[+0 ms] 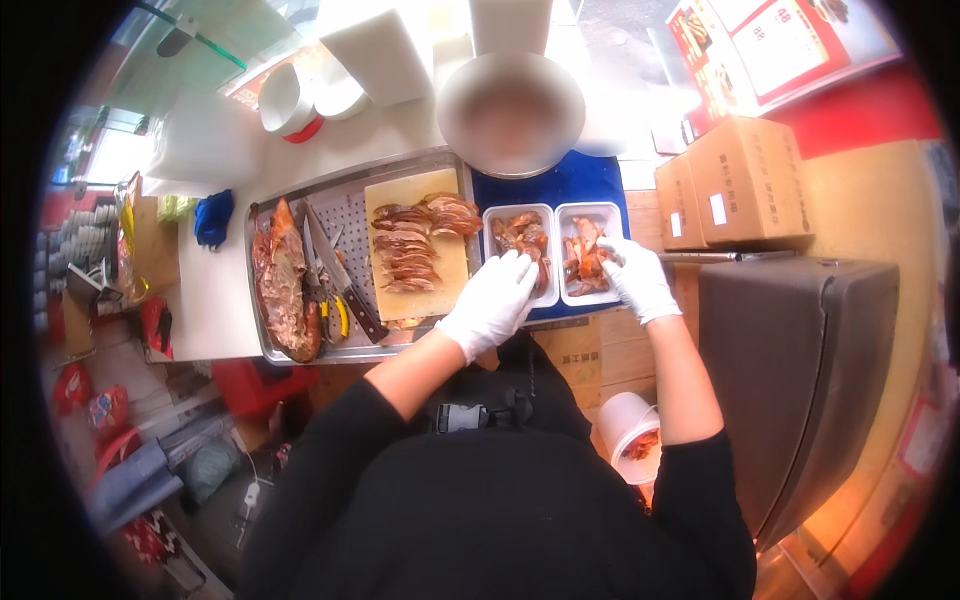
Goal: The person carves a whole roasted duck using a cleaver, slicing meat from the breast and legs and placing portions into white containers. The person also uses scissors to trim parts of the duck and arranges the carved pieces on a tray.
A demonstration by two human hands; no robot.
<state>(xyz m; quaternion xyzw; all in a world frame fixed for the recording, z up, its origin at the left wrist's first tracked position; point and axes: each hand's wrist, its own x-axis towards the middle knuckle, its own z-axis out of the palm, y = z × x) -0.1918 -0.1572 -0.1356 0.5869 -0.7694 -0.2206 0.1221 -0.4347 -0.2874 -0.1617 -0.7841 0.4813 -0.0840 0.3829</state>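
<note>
Both my hands wear white gloves. My left hand [493,302] lies over the near part of a white plastic tray [489,217] of browned meat pieces [523,231]; its fingertips touch the meat, and whether they grip a piece is hidden. My right hand [637,279] is at the right side of a second white tray [589,208] with reddish meat pieces [586,255], fingers bent over its rim. Left of them, rows of sliced meat [409,259] lie on a yellowish cutting board [427,304]. A large roasted carcass piece [281,285], a knife [330,255] and yellow-handled scissors [341,316] lie in a perforated metal tray [360,352].
A round metal bowl [510,169], its contents blurred, stands beyond the trays on a blue cloth [600,176]. Cardboard boxes [757,180] and a dark cabinet [780,360] are at the right. A white bucket [626,420] stands below the counter. White bowls [285,101] stand at the back left.
</note>
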